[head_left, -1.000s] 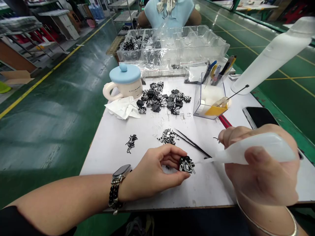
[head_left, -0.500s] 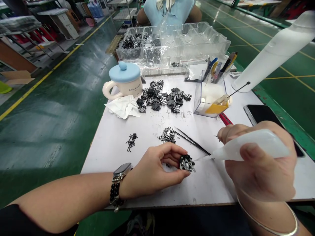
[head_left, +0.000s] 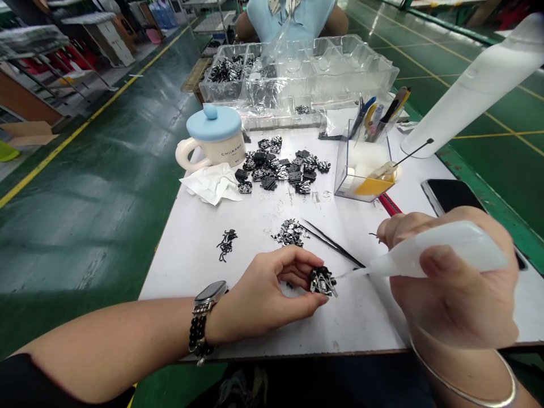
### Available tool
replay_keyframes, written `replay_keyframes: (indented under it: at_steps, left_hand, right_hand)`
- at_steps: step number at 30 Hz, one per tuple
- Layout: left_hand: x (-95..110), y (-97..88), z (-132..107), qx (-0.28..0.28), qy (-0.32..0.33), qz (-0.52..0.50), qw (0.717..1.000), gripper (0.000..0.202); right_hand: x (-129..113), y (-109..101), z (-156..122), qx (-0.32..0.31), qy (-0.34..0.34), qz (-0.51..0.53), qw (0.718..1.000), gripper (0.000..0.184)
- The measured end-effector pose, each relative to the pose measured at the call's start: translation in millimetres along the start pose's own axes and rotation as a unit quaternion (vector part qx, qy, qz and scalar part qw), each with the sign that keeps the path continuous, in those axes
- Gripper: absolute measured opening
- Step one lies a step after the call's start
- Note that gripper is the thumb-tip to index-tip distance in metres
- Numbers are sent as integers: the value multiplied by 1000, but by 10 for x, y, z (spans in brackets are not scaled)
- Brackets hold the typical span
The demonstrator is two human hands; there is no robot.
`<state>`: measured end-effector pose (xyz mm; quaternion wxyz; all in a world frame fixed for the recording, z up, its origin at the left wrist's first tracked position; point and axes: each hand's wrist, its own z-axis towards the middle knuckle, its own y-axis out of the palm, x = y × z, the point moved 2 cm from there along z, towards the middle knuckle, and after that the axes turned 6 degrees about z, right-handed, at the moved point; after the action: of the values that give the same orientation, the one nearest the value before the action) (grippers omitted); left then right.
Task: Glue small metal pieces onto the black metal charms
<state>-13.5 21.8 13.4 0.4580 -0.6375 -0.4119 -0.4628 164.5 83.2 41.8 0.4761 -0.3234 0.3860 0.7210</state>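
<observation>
Between the thumb and fingers of my left hand is a small black and silver part, held just over the white tabletop. My right hand is closed around a translucent squeeze bottle, its thumb pressed on the side. The bottle's thin nozzle points left, its tip at the right edge of the part; I cannot tell whether they touch. Black tweezers lie behind the part, beside a pile of tiny silver pieces. Farther left rests a small heap of thin black pieces.
Similar black and silver parts are heaped at the back, near a lidded mug and a tissue. On the right stand a clear pen box, a tall white bottle and a phone. A person sits behind clear trays.
My right hand and the squeeze bottle have shifted very slightly to the right. My left hand and the part look almost still.
</observation>
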Motion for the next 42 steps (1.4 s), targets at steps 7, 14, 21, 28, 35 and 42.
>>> replay_keyframes:
  at_steps: [7,14,21,28,35,42]
  left_hand:
    - [-7,-5,6,-1,7,3,1000,34]
    - [1,1,12,-3,5,2,1000,33]
    - [4,-3,2,-4,6,2,1000,33]
    - [-1,-10,4,-6,10,7,1000,34]
    - [-7,-15,-2,-4,14,16,1000,33]
    - [-7,53,-49,-38,52,32,997,33]
  right_hand:
    - [7,-9,0,5,8,10,1000,19]
    - [-13,-13,4,-4,15,2,1000,19]
    - [0,-9,-13,-9,9,1,1000,19]
    - [13,-11,21,13,-11,-2,1000,18]
    - [138,-131,82,233,-5,-25,972,16]
    - [531,-71,215,-27,63,-380,922,25]
